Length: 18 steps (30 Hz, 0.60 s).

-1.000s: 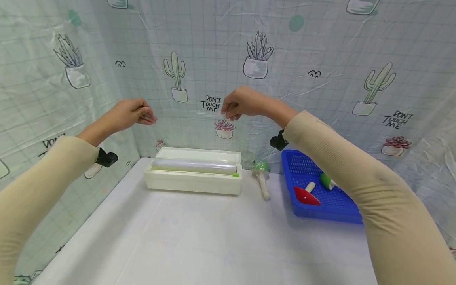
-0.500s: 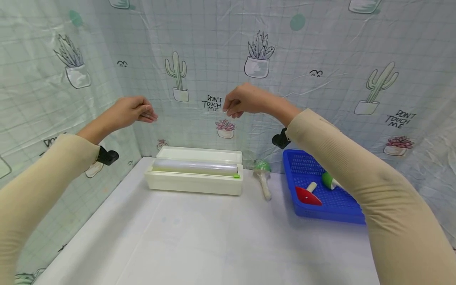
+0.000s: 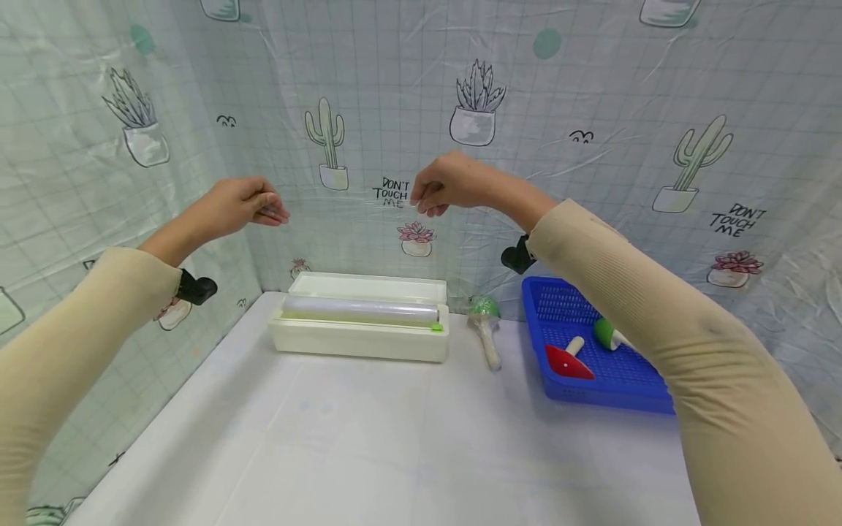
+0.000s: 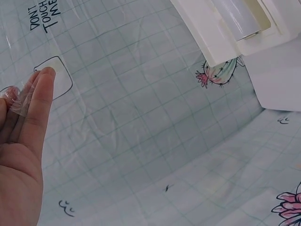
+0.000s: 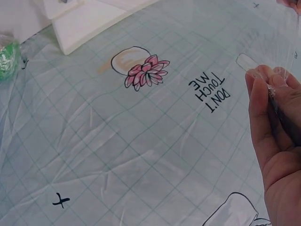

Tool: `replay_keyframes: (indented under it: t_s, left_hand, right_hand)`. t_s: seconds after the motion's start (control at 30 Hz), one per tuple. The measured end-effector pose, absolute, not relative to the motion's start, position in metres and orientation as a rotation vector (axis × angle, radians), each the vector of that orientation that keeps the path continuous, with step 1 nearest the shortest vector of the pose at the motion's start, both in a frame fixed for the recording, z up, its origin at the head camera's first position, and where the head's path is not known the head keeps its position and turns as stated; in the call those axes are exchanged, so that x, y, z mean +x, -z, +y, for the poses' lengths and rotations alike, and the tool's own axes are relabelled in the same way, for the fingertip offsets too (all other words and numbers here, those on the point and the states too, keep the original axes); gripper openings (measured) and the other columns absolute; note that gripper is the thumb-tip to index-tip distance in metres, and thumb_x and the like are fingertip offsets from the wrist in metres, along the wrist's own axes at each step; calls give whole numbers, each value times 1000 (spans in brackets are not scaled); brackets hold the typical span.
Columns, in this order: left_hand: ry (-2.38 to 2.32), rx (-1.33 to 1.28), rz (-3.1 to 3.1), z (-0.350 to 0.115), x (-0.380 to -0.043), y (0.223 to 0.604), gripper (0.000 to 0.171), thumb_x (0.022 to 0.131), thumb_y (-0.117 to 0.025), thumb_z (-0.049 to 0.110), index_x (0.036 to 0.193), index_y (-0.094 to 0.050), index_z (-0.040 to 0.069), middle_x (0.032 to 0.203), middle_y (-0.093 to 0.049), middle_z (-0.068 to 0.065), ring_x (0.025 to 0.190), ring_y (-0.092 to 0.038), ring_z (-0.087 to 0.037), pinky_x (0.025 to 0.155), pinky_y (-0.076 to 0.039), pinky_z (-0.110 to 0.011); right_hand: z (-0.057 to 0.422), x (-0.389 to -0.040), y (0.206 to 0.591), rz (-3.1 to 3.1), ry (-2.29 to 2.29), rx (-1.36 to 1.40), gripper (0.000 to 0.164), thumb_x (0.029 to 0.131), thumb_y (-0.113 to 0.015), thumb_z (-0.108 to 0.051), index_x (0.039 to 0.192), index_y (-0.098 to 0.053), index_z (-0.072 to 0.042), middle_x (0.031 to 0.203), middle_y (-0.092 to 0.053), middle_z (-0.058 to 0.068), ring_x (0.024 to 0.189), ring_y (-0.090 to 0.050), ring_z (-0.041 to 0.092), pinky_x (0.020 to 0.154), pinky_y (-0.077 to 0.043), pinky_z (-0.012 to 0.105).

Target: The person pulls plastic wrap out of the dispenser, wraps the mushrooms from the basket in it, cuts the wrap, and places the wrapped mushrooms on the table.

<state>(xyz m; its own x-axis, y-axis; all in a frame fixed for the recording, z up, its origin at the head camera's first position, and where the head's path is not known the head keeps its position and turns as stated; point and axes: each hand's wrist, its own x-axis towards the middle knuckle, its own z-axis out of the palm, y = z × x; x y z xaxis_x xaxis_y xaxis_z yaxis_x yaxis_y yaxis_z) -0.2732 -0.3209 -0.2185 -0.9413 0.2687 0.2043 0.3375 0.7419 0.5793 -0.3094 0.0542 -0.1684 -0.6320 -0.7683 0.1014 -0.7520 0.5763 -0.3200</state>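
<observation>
My left hand [image 3: 246, 204] and right hand [image 3: 450, 183] are raised apart in front of the patterned backdrop. In the left wrist view, clear cling film [image 4: 19, 104] is pinched between thumb and fingers. The right wrist view has my right thumb and fingertips pinching gathered cling film [image 5: 272, 89], and a thin transparent sheet spreads toward the other hand. Below the hands stands a white cling film dispenser [image 3: 358, 345], its lid raised, with a film roll [image 3: 362, 308] inside. The sheet between the hands is hardly visible in the head view.
A toy mushroom [image 3: 485, 329] with a green cap, wrapped in film, lies right of the dispenser. The blue basket [image 3: 605, 398] at the right holds a red-capped toy mushroom [image 3: 569, 363] and a green-capped one [image 3: 604, 334], partly behind my right sleeve. Patterned sheeting encloses the white table [image 3: 368, 438].
Both hands stay almost in place, still holding the film. The right hand has risen very slightly. Dispenser, wrapped mushroom and basket have not moved.
</observation>
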Motion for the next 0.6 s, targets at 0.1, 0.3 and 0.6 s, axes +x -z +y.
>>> replay_keyframes:
  t_s: [0.1,0.3,0.6]
  left_hand:
    - [995,-488,-2829,-320,-270,217,34,112,-35,16,118,-54,-12,122,-63,-34,100,-73,-22,79,-59,-22]
    - [1018,-491,-2825,-320,-268,212,34,112,-35,16,118,-53,-12,123,-62,-35,91,-71,-6,79,-59,-21]
    - [1002,-492,-2838,-320,-265,209,34,112,-35,17,118,-53,-11,125,-62,-33,96,-72,-11,81,-59,-22]
  right_hand:
    - [55,-308,167,2744,521,-1323,17,98,-67,-2,113,-73,-1,105,-76,15,94,-74,26,81,-60,30]
    - [57,-308,165,2751,510,-1343,18,98,-67,-3,114,-74,-1,105,-76,14,94,-74,27,83,-61,36]
    - [59,-305,163,2749,519,-1332,19,98,-66,-3,116,-73,-1,108,-75,17,93,-74,24,79,-60,27]
